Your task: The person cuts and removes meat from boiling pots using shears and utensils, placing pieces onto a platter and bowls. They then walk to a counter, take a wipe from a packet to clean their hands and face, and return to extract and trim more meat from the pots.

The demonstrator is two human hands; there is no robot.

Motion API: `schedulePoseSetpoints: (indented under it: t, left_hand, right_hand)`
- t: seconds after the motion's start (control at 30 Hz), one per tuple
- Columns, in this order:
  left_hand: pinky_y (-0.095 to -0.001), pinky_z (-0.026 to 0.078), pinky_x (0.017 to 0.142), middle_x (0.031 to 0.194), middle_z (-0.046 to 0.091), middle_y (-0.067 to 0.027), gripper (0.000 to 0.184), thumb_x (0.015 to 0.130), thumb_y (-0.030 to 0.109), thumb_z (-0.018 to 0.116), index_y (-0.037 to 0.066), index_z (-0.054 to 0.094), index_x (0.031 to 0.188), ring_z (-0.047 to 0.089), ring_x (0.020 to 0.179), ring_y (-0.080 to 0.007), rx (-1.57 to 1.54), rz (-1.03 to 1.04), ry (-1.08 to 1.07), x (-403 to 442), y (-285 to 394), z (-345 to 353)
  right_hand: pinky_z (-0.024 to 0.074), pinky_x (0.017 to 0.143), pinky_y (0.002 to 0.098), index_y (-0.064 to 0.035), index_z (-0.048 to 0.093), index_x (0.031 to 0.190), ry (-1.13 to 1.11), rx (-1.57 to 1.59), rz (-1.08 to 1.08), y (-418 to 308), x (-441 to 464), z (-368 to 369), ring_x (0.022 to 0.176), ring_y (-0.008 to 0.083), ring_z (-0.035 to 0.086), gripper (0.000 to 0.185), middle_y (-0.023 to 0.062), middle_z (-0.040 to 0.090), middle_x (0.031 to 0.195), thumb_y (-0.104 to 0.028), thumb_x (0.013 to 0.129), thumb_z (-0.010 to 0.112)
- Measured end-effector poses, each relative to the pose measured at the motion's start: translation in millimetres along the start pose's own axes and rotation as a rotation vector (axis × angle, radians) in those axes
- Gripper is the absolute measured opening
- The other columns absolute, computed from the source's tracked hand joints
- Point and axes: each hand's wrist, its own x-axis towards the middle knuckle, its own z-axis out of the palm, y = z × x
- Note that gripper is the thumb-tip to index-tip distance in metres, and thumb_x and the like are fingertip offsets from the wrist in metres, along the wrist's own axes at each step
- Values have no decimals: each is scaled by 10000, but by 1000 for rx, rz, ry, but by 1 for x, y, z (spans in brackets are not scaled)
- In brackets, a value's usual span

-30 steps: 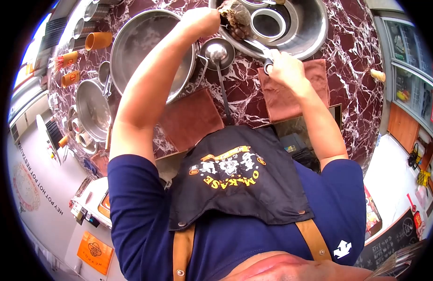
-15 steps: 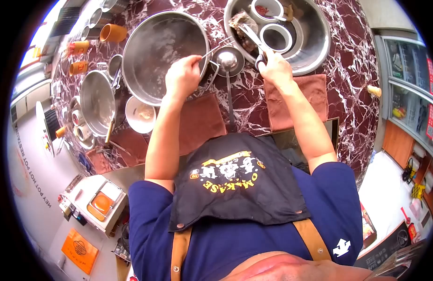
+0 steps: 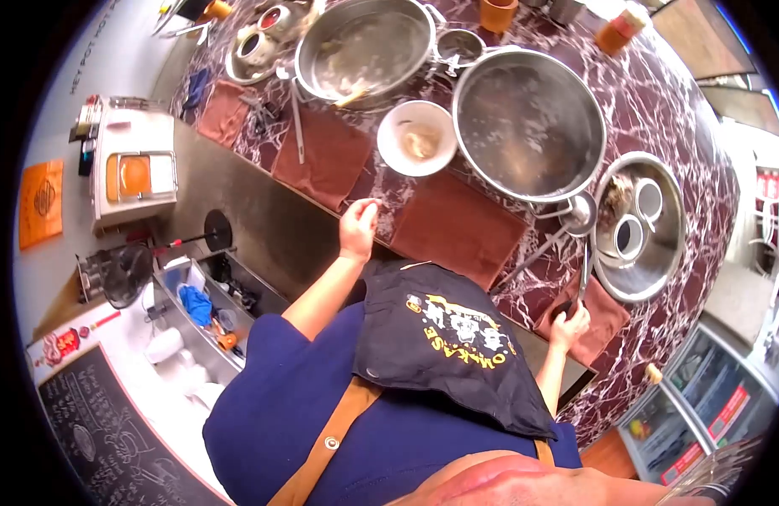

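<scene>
I have the right hand (image 3: 571, 325) clasping scissors (image 3: 585, 274) near the front edge of the worktop (image 3: 659, 93); the left hand (image 3: 360, 226) is curled, contents unclear. A ladle (image 3: 581, 217) slants beside the scissors, 2 large pots (image 3: 469, 101) and 1 basin (image 3: 651, 263) beyond.

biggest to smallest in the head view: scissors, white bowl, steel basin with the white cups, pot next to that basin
By visible area:
1. Pot
2. Steel basin
3. White bowl
4. Scissors, partly hidden by the right hand
</scene>
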Motion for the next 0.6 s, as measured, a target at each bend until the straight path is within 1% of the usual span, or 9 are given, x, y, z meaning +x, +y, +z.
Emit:
schedulePoseSetpoints:
  t: [0.07,0.13,0.17,0.23,0.33,0.4,0.47,0.53,0.6]
  left_hand:
    - [-167,276,445,644,458,60,120,947,94,543,28,630,995,364,508,-16,-92,13,138,11,0,-43]
    - [-162,266,428,654,467,59,114,953,94,535,39,626,994,367,507,-10,-125,33,202,26,8,-73]
    - [-162,267,430,653,468,59,116,954,91,533,36,625,998,368,509,-9,-139,45,192,38,8,-89]
    - [-159,271,439,656,468,61,119,954,86,533,31,622,1009,372,517,-8,-148,76,152,71,13,-120]
    - [-163,305,499,702,488,64,125,948,89,554,22,632,1019,390,565,-9,-64,164,30,124,29,-167]
    - [-175,352,534,740,536,53,127,948,90,558,21,642,1013,433,602,-21,46,210,-9,159,51,-209]
    - [-211,458,645,840,646,2,148,936,94,564,22,659,1024,564,721,-71,325,318,-17,185,86,-250]
    - [-257,498,719,902,695,-67,174,920,111,576,33,670,1044,641,803,-133,577,524,32,209,119,-280]
    - [-292,510,773,959,705,-118,206,903,121,579,46,675,1069,673,868,-183,698,442,29,234,154,-291]
  right_hand:
    - [388,978,454,-12,609,1087,108,-20,78,-33,14,-7,1078,353,525,339,164,572,1110,-79,755,603]
    - [452,906,387,7,623,1064,-83,422,117,-96,45,5,1001,275,586,253,141,616,1035,-95,833,620]
    - [493,814,299,14,636,1043,-259,662,125,-171,65,-3,917,189,619,196,114,651,994,-122,902,615]
    - [496,733,233,-17,614,1116,-571,1097,316,-317,92,1,793,122,634,239,73,676,958,-191,957,573]
    - [509,636,271,-57,540,1180,-866,1340,471,-472,130,51,719,151,640,400,82,668,938,-384,951,560]
    - [530,632,284,-44,505,1190,-940,1443,628,-554,150,62,726,183,644,445,116,657,934,-409,942,561]
    - [547,626,298,-39,516,1108,-1104,1453,631,-598,169,84,731,199,640,361,125,641,883,-346,931,586]
    - [519,504,269,-68,535,926,-1047,1401,699,-627,174,98,603,159,596,95,68,603,749,-141,879,572]
    - [481,430,249,-74,535,888,-994,1315,715,-639,176,95,537,137,561,42,55,591,715,-80,847,542]
